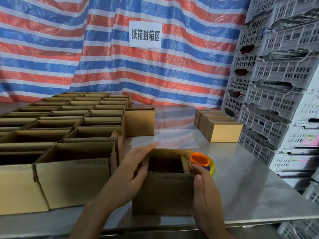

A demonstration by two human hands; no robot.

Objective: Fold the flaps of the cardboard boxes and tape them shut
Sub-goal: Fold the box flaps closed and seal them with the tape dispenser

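Steel table [250,187], left hand [131,175] flat on box [162,195] flap, right hand [205,194] flat, seemingly touching

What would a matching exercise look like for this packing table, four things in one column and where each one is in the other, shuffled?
Things
1. small open box
2. tape roll
3. row of closed boxes
4. white sign

Places
a. hanging on the striped tarp
b. between the left hand and the right hand
c. just behind the small open box, at its right corner
d. far right of the table, beside the grey crates

Pairs: 1-b, 2-c, 3-d, 4-a
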